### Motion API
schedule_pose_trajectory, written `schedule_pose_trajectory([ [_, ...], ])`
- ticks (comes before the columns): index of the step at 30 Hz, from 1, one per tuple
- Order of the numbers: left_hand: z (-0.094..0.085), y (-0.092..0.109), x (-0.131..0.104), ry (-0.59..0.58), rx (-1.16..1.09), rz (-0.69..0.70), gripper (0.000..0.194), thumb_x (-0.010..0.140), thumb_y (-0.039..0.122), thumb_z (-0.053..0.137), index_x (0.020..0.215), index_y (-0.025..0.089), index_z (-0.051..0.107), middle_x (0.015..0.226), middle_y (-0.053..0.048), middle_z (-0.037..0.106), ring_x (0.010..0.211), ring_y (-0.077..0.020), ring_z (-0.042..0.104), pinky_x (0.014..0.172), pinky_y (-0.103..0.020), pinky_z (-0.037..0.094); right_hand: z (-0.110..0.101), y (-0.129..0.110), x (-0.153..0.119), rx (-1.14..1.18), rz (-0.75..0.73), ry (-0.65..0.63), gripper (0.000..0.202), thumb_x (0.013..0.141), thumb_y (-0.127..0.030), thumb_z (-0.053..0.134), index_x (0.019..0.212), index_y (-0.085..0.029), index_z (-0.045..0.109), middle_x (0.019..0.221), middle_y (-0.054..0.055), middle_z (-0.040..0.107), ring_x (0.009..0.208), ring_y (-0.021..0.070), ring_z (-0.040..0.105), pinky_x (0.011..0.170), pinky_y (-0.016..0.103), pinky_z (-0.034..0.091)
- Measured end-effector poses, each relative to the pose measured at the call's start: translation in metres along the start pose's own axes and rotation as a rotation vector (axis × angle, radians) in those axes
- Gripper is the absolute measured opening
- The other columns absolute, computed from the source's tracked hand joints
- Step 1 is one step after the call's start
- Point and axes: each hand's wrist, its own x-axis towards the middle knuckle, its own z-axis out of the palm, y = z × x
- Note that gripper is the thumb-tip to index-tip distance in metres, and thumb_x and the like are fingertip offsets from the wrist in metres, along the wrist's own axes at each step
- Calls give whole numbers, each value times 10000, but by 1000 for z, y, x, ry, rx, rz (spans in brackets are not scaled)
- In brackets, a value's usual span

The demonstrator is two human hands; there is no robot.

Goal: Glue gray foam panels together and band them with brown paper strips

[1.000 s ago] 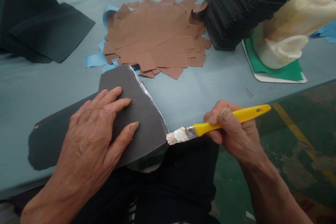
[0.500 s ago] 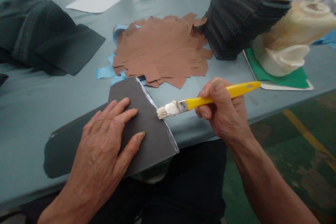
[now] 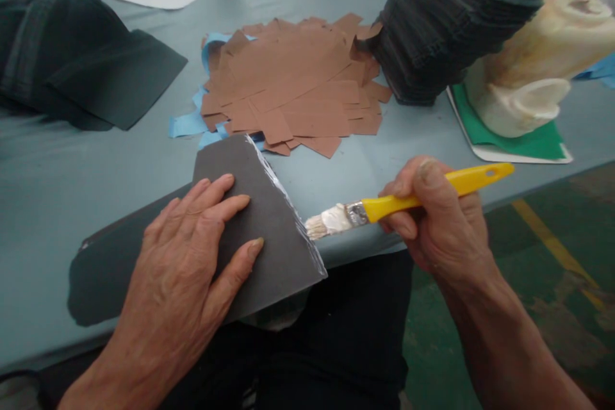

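My left hand (image 3: pixel 192 256) lies flat with its fingers spread on a dark grey panel (image 3: pixel 273 250) near the table's front edge. A white, wet-looking strip runs along the panel's right edge. In my right hand (image 3: pixel 437 218) is a paintbrush (image 3: pixel 398 205) with a yellow handle, gripped between thumb and fingers. White paste coats its bristles, whose tips are at the lower part of the panel's right edge. Another dark piece (image 3: pixel 110 269) sits beneath the panel and sticks out to the left; my left hand hides part of both.
Beyond the panel lies a heap of brown strips (image 3: pixel 298 90) with light blue pieces under it. A tall stack of dark panels (image 3: pixel 446 25) leans at the right, beside a stained plastic jug (image 3: pixel 552 45) on a green board (image 3: pixel 494 131). Dark folded pieces (image 3: pixel 86 57) lie at left.
My right hand has drawn the paintbrush down and to the right along the panel's edge. My left hand stays pressed on the panel. The whole view has shifted slightly.
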Motion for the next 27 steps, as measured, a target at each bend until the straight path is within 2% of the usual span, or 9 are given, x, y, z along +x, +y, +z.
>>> schedule_pose_trajectory([
  [4, -1, 1, -2, 5, 11, -7, 396, 1102, 440, 424, 1410, 208, 516, 1613, -179, 526, 1526, -384, 473, 1221, -601, 396, 20, 7, 24, 22, -85, 20, 476, 883, -667, 796, 751, -233, 650, 543, -74, 475, 401, 67, 398, 409, 246, 309],
  [7, -1, 1, -3, 15, 4, -9, 390, 1104, 434, 430, 1412, 210, 517, 1618, -167, 524, 1528, -367, 472, 1235, -581, 384, 21, 12, 26, 12, -66, 0, 500, 881, -687, 784, 748, -227, 640, 547, -71, 477, 399, 65, 406, 397, 240, 297],
  [12, 1, 0, -2, 23, -14, 3, 383, 1102, 414, 446, 1413, 204, 520, 1612, -169, 531, 1532, -363, 466, 1238, -585, 379, -6, 6, -4, -59, 72, 5, 446, 940, -639, 747, 769, -240, 643, 444, -86, 415, 393, 87, 391, 415, 234, 302],
  [16, 3, 0, -3, 57, -13, 19, 372, 1102, 393, 449, 1411, 201, 522, 1598, -179, 546, 1517, -382, 483, 1209, -628, 409, -19, -2, -26, -18, 76, 76, 431, 937, -610, 757, 739, -245, 643, 410, -87, 387, 381, 94, 393, 423, 216, 364],
  [23, 2, 2, -7, 46, 69, 42, 402, 1104, 380, 439, 1465, 217, 502, 1612, -166, 538, 1506, -386, 497, 1169, -657, 454, -7, -3, -41, 43, -49, 164, 371, 948, -548, 762, 737, -252, 691, 418, -60, 449, 387, 100, 433, 435, 202, 422],
  [27, -1, 3, -12, 72, 75, 44, 499, 1113, 489, 395, 1497, 185, 486, 1620, -176, 527, 1516, -387, 475, 1192, -634, 417, -3, -7, -52, 7, -182, 221, 300, 949, -480, 775, 773, -244, 717, 473, -50, 504, 427, 104, 483, 459, 209, 436],
])
